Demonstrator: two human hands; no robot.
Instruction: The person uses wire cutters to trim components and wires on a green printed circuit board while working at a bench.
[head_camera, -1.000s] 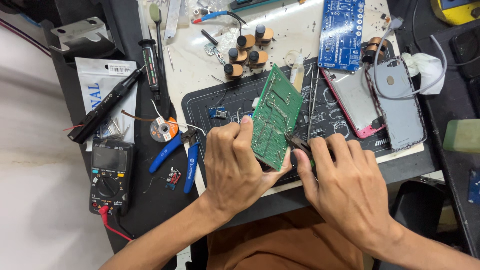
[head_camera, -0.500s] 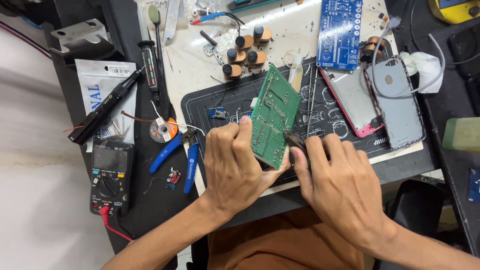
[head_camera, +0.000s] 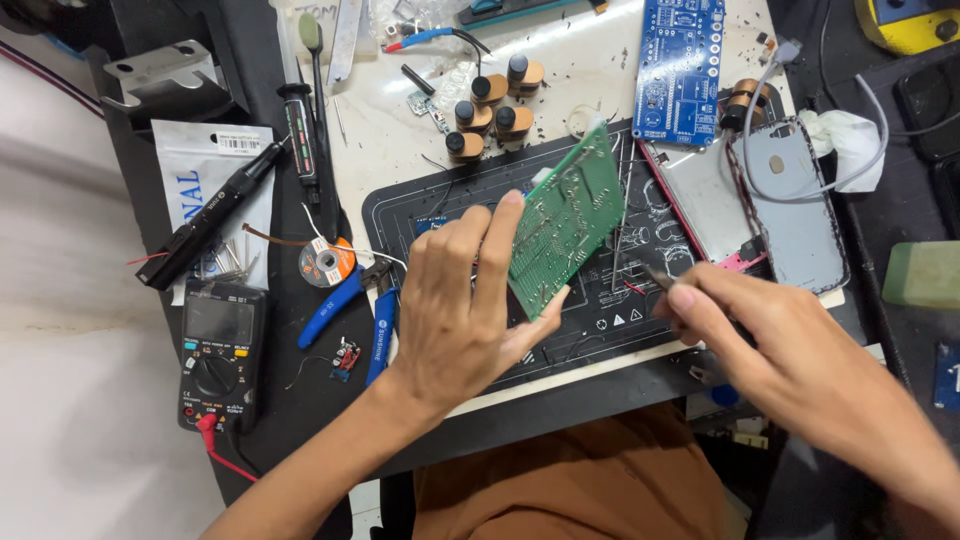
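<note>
— Holding what, up at the left hand (head_camera: 455, 310)?

— Gripping a green circuit board (head_camera: 566, 222), tilted on edge: thumb under its lower corner, fingers closed along its near edge, solder side facing up.

— And the right hand (head_camera: 790, 365)?

— Pinched shut on a thin dark tool (head_camera: 660, 278), tip poking out past the fingertips, just beside the board's lower right edge but apart from it. Cannot tell what kind of tool.

— Underneath both?

— Black work mat (head_camera: 610, 320), below the fingers. Beyond the right fingertips, an opened phone (head_camera: 790, 215) with a grey cable over it, and farther out a blue circuit board (head_camera: 680, 70).

— Left of the left hand?

— Blue-handled pliers (head_camera: 350, 305) just beside the wrist, a small solder reel (head_camera: 326, 262) past them, then a black multimeter (head_camera: 222, 350) well apart. Beyond the left fingertips, four brown-and-black knobs (head_camera: 492, 112).
</note>
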